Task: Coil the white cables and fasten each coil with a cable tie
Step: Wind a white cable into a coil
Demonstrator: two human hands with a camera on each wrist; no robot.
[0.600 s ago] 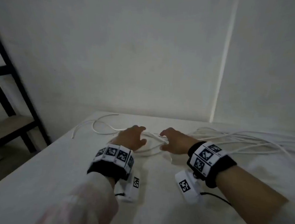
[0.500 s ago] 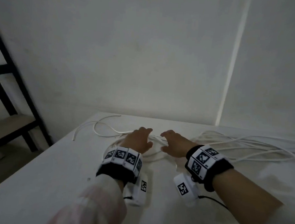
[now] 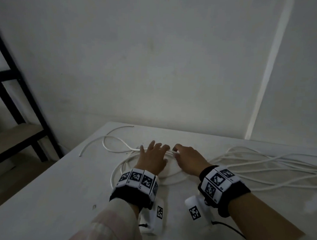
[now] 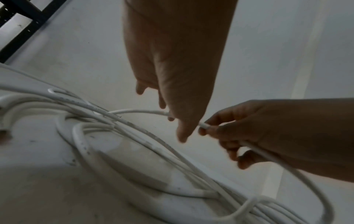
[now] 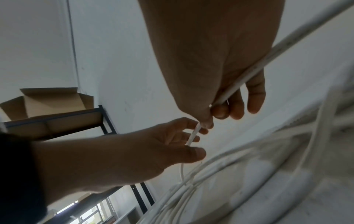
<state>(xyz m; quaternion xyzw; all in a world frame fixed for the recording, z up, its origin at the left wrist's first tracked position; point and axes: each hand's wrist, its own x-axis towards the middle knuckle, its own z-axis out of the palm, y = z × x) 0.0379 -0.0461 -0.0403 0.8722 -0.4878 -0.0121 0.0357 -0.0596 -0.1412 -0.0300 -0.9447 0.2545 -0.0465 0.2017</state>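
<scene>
Head view: both hands are working at the middle of a white table [image 3: 41, 196], over a flat coil of white cable [image 3: 119, 165] that is lying in loops beneath them. The right hand [image 3: 188, 161] is pinching one strand of the cable between thumb and curled fingers; the right wrist view is showing this strand running across the palm and out past the thumb tip. The left hand [image 3: 151, 158] is reaching with fingers spread and nearly straight, its fingertips [image 4: 182, 136] touching the same strand just beside the right hand's pinch. A loose tail of the cable is trailing toward the far left corner of the table, and a larger tangle of white cables [image 3: 270, 166] is lying at the right. A black shelf frame [image 3: 19, 88] is standing at the left, against the wall.
</scene>
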